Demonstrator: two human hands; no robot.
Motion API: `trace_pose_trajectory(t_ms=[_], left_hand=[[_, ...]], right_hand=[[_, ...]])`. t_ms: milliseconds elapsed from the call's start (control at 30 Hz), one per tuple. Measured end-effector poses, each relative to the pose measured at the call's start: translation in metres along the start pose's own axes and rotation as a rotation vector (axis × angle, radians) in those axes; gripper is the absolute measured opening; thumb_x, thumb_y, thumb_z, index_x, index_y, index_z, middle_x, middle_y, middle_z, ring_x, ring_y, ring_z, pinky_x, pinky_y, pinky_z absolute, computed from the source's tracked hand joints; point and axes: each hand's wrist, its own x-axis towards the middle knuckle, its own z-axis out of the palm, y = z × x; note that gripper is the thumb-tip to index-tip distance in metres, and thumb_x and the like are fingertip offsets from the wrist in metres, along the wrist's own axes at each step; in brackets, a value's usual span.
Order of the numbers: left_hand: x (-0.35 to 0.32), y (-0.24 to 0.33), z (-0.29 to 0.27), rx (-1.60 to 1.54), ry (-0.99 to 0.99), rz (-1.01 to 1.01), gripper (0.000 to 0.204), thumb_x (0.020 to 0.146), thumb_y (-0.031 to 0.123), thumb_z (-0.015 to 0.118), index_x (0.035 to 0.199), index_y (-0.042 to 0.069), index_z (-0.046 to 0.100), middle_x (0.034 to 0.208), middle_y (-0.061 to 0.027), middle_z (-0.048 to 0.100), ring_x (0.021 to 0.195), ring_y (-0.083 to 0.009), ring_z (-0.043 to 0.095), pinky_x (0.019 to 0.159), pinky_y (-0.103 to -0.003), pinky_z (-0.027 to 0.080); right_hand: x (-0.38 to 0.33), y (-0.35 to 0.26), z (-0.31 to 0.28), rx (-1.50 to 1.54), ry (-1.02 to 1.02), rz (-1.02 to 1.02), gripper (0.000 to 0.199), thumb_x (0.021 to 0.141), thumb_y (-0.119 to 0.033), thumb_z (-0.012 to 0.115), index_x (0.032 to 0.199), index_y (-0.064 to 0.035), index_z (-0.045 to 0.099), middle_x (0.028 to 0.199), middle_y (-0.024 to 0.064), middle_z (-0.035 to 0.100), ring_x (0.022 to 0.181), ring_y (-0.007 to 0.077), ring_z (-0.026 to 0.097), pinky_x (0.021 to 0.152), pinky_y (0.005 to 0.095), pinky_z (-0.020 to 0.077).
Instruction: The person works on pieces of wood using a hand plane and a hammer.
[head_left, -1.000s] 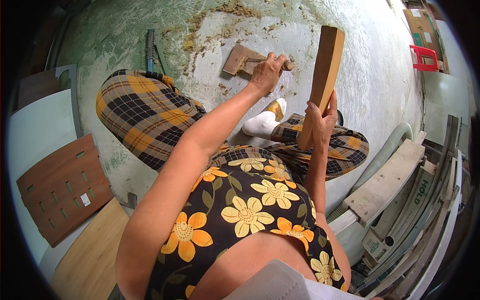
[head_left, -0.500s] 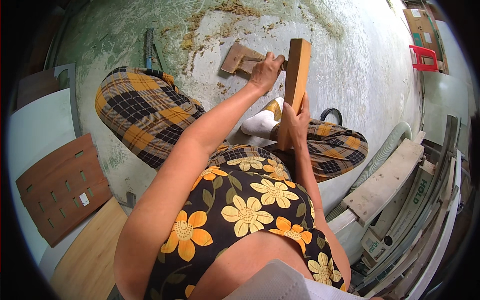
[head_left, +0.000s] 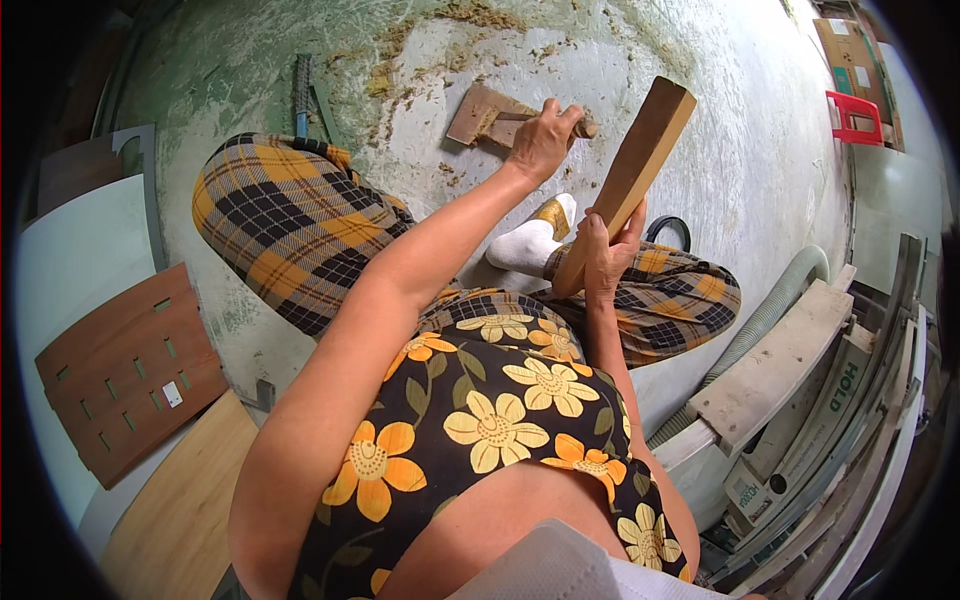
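Note:
My left hand (head_left: 545,140) is closed round the handle of a broad, flat brown tool (head_left: 480,112), its wide end resting at or just above the floor. The tool's exact kind is hard to make out. A long squared wooden block (head_left: 640,140) stands tilted, its upper end leaning away to the right. My right hand (head_left: 608,250) grips that block near its lower end, thumb on the near side. The block's lower tip comes down by my lap. Tool and block are apart.
Brown shavings or debris (head_left: 395,75) lie across the floor (head_left: 740,130). A blue-ended bar tool (head_left: 301,95) lies at the far left, a black ring (head_left: 668,232) beside my right knee. Slotted brown board (head_left: 130,375) stands left; planks (head_left: 770,365) and a ribbed hose (head_left: 770,300) lie right. A red stool (head_left: 855,118) stands far right.
The wooden block has swung from nearly upright to tilted rightward, turning in my right hand. My left hand has shifted slightly right along with the tool, and its handle end now shows.

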Motion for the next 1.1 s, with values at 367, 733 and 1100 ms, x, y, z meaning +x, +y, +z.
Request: trace_pose_trajectory(t_ms=[367,733,1100], left_hand=[[0.002,-0.018,-0.006,0.028,0.002,-0.070,0.034,0.084,0.006,0.065,0.116,0.013,0.058,0.101,-0.0151,0.059,0.085,-0.0400,0.066,0.070,-0.047,0.055],[-0.005,-0.027,0.007,0.095,0.019,-0.013,0.027,0.084,0.007,0.063,0.110,0.013,0.058,0.103,-0.0155,0.058,0.082,-0.0408,0.066,0.071,-0.049,0.055],[-0.006,-0.015,0.004,0.071,0.054,0.078,0.024,0.088,0.002,0.055,0.111,0.010,0.058,0.102,-0.0189,0.054,0.080,-0.0395,0.068,0.067,-0.046,0.057]], right_hand=[[0.020,-0.006,0.011,-0.186,-0.240,0.058,0.072,0.084,-0.009,0.068,0.147,-0.0003,0.035,0.121,0.0121,0.059,0.104,0.0186,0.059,0.088,0.0312,0.0500],[0.006,0.006,0.017,-0.219,-0.179,0.091,0.073,0.085,-0.012,0.067,0.148,0.0000,0.032,0.127,0.0144,0.055,0.110,0.0211,0.057,0.094,0.0326,0.0474],[0.012,-0.002,-0.002,-0.075,-0.018,0.004,0.077,0.083,-0.010,0.069,0.149,0.0012,0.031,0.120,0.0128,0.058,0.103,0.0199,0.059,0.092,0.0322,0.0487]])
